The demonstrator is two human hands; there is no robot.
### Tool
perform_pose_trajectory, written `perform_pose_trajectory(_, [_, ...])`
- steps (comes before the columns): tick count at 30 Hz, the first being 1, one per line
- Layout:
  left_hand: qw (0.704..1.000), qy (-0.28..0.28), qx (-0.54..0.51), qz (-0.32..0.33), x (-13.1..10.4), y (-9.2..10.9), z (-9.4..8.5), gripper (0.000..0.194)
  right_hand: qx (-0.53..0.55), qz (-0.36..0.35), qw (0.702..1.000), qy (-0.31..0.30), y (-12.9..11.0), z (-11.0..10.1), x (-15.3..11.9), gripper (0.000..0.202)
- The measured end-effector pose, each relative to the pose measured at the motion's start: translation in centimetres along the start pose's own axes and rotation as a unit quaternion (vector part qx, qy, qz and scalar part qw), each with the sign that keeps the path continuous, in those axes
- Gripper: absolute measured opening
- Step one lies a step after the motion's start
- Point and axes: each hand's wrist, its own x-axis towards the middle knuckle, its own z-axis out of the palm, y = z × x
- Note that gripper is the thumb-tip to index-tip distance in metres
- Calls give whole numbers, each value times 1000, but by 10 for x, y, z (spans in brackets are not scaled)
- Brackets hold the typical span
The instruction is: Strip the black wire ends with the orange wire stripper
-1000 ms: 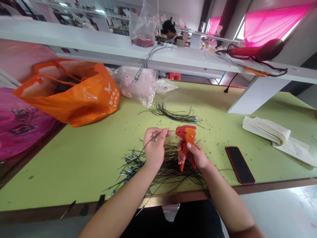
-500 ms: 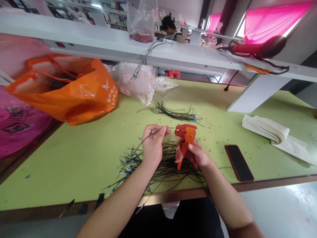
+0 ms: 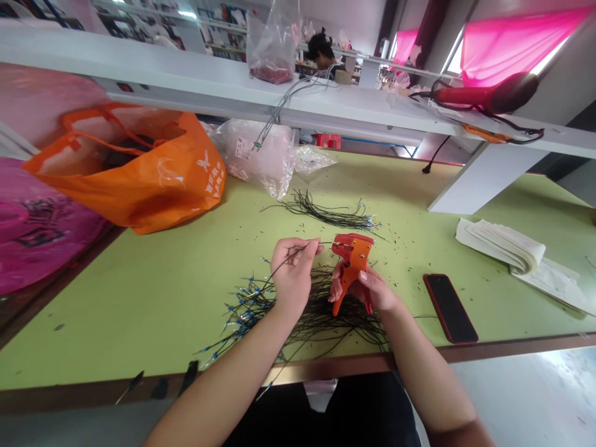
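Between thumb and fingers, my left hand pinches a thin black wire. The wire's end reaches the jaws of an orange-red wire stripper. My right hand is wrapped round the stripper's handles and holds it upright. Under both hands lies a large heap of black wires, many with blue ends at the left. A smaller bundle of black wires rests farther back, its blue tips to the right.
A phone and folded papers lie to the right. At left stand an orange bag and a pink bag. A clear plastic bag sits at the back below a white shelf. Small black scraps litter the table.
My left hand has moved slightly right, and the wire end has gone from just short of the stripper's jaws to touching or entering them. The view has shifted a little.
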Motion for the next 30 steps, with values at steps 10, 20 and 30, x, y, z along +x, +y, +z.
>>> perform_pose_trajectory(10, [964,-64,145,216,-11,0,-6,9,-43,-94,986,131,12,25,7,44])
perform_pose_trajectory(20, [886,-165,268,342,-16,2,-10,17,-4,-121,961,247,23,22,9,47])
perform_pose_trajectory(30, [864,-205,247,388,-19,-2,-12,32,2,-123,952,281,27,24,9,51])
